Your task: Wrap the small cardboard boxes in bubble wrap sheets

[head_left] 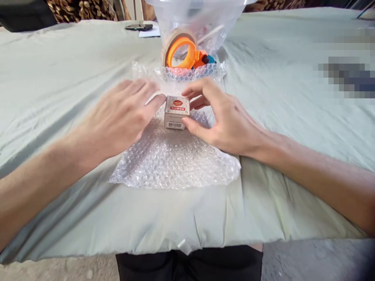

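Note:
A small cardboard box with a red oval logo on top and a barcode on its front stands on a sheet of bubble wrap. My right hand grips the box from the right, thumb at the near corner and fingers at the far edge. On the other side, my left hand is slightly blurred, its fingers stretched out over the wrap. Its thumb or index fingertip reaches the box's upper left edge; whether it touches I cannot tell.
Behind the wrap is an orange tape dispenser with a roll of tape, in front of a clear plastic bin. A phone lies on white paper at the back. A pale green cloth covers the table; its front edge hangs near my lap.

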`<state>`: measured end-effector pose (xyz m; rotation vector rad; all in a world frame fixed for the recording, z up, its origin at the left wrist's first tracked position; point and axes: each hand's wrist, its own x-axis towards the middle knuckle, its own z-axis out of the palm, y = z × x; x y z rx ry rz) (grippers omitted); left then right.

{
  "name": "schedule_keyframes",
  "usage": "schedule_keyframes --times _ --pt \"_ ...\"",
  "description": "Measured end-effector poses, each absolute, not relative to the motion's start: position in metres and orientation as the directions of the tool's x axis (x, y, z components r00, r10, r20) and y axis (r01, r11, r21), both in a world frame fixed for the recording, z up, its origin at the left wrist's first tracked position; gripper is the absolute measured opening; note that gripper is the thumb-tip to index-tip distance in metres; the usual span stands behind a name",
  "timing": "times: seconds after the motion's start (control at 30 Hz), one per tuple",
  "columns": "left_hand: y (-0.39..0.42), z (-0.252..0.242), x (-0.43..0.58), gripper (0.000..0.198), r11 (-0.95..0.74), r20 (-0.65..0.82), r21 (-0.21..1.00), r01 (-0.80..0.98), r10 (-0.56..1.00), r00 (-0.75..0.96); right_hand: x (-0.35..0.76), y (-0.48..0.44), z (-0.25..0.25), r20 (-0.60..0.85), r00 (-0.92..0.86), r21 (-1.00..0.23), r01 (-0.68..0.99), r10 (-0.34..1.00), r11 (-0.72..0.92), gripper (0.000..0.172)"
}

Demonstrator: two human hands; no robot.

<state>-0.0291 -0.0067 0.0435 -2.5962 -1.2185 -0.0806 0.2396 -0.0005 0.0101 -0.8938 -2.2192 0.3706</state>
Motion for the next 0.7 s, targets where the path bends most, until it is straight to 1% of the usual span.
schedule_keyframes --times 0.07,0.13,0.23,0.3,0.37,0.43,0.47,0.5,0.57,0.63,0.67,0.7 --pt "-0.003 0.039 -0.028 0.055 -0.664 0.113 -0.145 0.734 0.725 0.679 0.24 -0.001 0.01 0.506 -0.506 -0.476 0.511 0.698 0.716 0.05" --pt "0.001 0.034 -0.029 0.057 -0.684 0.116 -0.051 0.727 0.719 0.685 0.242 0.0 0.009 0.494 -0.517 -0.434 0.55 0.699 0.714 0.061" --pt "0.004 0.027 -0.03 0.052 -0.685 0.156 0.031 0.728 0.722 0.674 0.245 0.006 0.006 0.45 -0.565 -0.374 0.584 0.692 0.72 0.066" --pt "0.003 0.024 -0.029 0.055 -0.678 0.183 0.051 0.733 0.728 0.661 0.245 0.01 0.004 0.447 -0.587 -0.369 0.567 0.676 0.736 0.067" --pt "0.001 0.021 -0.028 0.063 -0.672 0.193 0.069 0.737 0.734 0.651 0.245 0.012 0.002 0.462 -0.575 -0.387 0.554 0.676 0.737 0.061" --pt "0.001 0.019 -0.027 0.07 -0.666 0.159 0.095 0.74 0.744 0.65 0.245 0.013 0.002 0.478 -0.544 -0.395 0.568 0.689 0.722 0.053" --pt "0.001 0.018 -0.026 0.075 -0.659 0.127 0.106 0.745 0.752 0.647 0.245 0.014 0.002 0.488 -0.525 -0.386 0.586 0.697 0.712 0.052" --pt "0.001 0.017 -0.026 0.078 -0.644 0.092 0.114 0.757 0.765 0.637 0.247 0.015 0.002 0.495 -0.507 -0.371 0.611 0.706 0.699 0.053" --pt "0.001 0.017 -0.024 0.084 -0.597 0.03 0.119 0.794 0.801 0.598 0.254 0.02 0.003 0.489 -0.461 -0.344 0.678 0.741 0.649 0.062" --pt "0.001 0.018 -0.023 0.089 -0.551 0.011 0.116 0.826 0.833 0.554 0.263 0.025 0.005 0.472 -0.391 -0.326 0.755 0.79 0.569 0.073" --pt "0.0 0.018 -0.022 0.09 -0.537 0.012 0.115 0.836 0.842 0.539 0.269 0.028 0.006 0.459 -0.358 -0.316 0.79 0.813 0.526 0.074" --pt "0.0 0.018 -0.022 0.09 -0.526 0.013 0.117 0.842 0.849 0.529 0.274 0.03 0.008 0.441 -0.331 -0.301 0.821 0.834 0.485 0.072"
